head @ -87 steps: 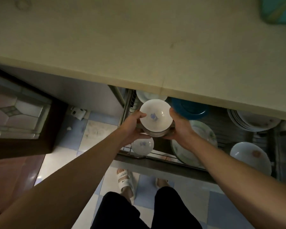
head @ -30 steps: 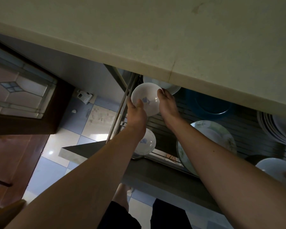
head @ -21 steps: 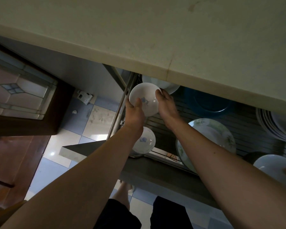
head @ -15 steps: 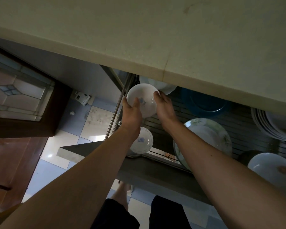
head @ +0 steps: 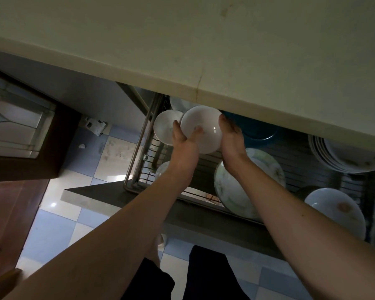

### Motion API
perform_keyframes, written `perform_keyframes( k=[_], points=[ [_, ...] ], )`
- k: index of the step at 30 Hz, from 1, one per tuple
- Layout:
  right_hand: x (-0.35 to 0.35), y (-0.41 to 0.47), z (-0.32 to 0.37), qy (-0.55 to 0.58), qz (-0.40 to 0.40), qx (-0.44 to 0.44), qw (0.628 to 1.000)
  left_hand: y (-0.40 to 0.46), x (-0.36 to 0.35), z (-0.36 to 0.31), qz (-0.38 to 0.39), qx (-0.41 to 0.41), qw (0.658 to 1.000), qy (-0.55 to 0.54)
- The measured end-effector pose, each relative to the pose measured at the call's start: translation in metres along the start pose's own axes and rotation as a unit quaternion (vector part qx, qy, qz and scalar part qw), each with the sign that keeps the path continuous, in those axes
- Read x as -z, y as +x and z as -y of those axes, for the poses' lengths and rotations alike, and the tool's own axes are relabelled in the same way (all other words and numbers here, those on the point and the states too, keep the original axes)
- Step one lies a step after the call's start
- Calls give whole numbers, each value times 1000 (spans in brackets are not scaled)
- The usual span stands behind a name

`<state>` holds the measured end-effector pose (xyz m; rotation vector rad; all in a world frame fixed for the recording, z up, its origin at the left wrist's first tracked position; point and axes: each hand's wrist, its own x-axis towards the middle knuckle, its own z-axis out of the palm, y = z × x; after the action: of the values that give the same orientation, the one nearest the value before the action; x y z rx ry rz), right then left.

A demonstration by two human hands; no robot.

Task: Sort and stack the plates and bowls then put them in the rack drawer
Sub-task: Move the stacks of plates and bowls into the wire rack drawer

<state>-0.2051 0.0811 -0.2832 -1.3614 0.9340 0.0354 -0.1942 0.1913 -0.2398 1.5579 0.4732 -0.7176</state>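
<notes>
The counter (head: 225, 50) fills the top of the view and overhangs the open rack drawer (head: 139, 161), whose wire frame and slatted floor hold the crockery. Largest inside is the stack of white plates (head: 351, 156) at three o'clock, then the flowered plate (head: 266, 167) leaning near the middle, the pale plate (head: 338, 211) at four o'clock, and the blue bowl (head: 258, 133) tucked under the counter edge. The task's thing now is the white bowl (head: 200, 128), lifted just above the drawer's far left corner, tilted, with a second small bowl (head: 165, 129) just beside it at its nine o'clock. The left hand (head: 185, 146) grasps the white bowl, thumb curled onto the inside and the fingers hidden behind; the right hand (head: 230, 137) curls round the opposite rim. The bowl looks like glazed ceramic: stiff, fairly light, smooth enough to slip, and likely to chip if knocked on the wire or the next bowl. Holding it by opposite rims, as here, seems the safest hold. No brand, label or writing can be read anywhere.
</notes>
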Motion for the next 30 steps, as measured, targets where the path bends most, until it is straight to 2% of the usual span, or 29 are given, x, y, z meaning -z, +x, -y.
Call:
perform_keyframes(
  k=[5, 9, 19, 30],
  points=[
    [45, 7, -5, -20, -65, -28, 997, -5, -30, 6, 8, 80, 989, -126],
    [56, 19, -12, -69, -39, -43, 996, -4, -38, 19, -30, 116, 977, -176],
    [47, 67, -13, -105, 68, -24, 992, 31, -38, 34, -93, 154, 963, -201],
    [37, 71, -14, -107, 63, -19, 992, 39, -32, 44, -85, 136, 964, -211]
  ],
)
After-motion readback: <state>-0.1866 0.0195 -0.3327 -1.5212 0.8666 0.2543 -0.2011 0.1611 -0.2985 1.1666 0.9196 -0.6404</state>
